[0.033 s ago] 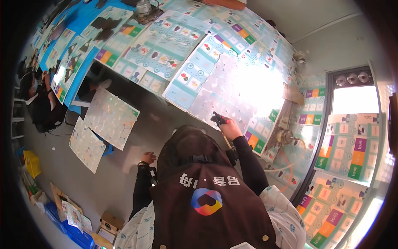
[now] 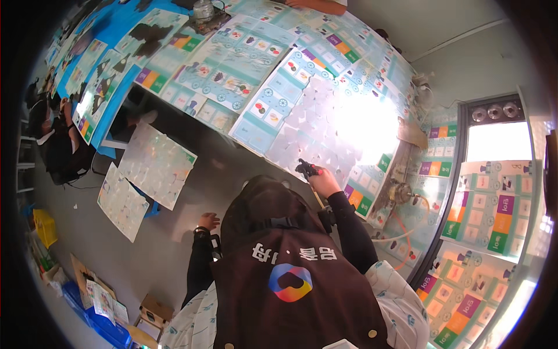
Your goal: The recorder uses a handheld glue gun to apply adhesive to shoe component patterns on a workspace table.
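Observation:
My right hand (image 2: 325,181) is closed around a small black tool with red parts (image 2: 306,169), which looks like a spray gun or air gun. A thin tan tube or rod hangs below the grip. The tool is held at the near edge of a table covered with printed sheets (image 2: 268,110). Just beyond it, many thin pale, irregular pieces (image 2: 317,116) lie spread on the sheets, partly washed out by strong glare. Low on the left, my left hand (image 2: 208,221) hangs beside my body with its fingers loosely apart, holding nothing, a dark band at the wrist.
To the left stands a stool (image 2: 152,208) under printed boards (image 2: 156,164) bearing more pale pieces. Another person's arm (image 2: 317,5) rests at the table's far edge; someone sits far left (image 2: 70,125). At right are a metal fitting (image 2: 401,193) with an orange hose (image 2: 401,224) and a window (image 2: 499,141).

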{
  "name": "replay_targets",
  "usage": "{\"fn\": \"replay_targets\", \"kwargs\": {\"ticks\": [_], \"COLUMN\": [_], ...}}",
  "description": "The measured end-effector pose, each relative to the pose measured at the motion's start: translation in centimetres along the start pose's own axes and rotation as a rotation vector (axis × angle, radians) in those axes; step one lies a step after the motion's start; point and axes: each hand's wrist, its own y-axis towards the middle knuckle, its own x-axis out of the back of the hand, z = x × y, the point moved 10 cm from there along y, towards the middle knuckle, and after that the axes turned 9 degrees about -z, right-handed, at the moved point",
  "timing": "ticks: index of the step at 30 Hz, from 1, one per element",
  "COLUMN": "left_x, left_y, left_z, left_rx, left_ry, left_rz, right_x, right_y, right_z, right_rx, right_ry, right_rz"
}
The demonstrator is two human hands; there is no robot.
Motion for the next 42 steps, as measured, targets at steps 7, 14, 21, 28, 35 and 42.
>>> {"fn": "replay_targets", "kwargs": {"ticks": [7,14,21,28,35,42], "left_x": [-0.2,-2.3,-0.8,-0.5,-0.4,0.7], "left_y": [1.5,0.9,1.7,-0.1,2.1,6.1], "left_z": [8.7,4.2,5.3,5.6,15.7,12.1], "left_rx": [-0.04,-0.21,-0.306,-0.206,0.17,-0.123], "left_ry": [0.01,0.373,0.424,0.132,-0.195,0.015], "left_rz": [-0.034,0.055,-0.049,0.019,-0.049,-0.069], "right_x": [-1.3,-0.9,-2.7,-3.2,-1.0,0.1], "right_y": [2.0,1.4,2.9,3.4,4.9,5.6], "right_z": [-2.0,1.6,2.4,1.1,0.4,-0.3], "right_rx": [0.021,-0.03,0.131,0.065,0.108,0.084], "right_ry": [-0.153,0.023,-0.064,-0.05,-0.026,0.01], "right_rz": [-0.026,0.073,0.012,0.001,-0.184,-0.229]}}
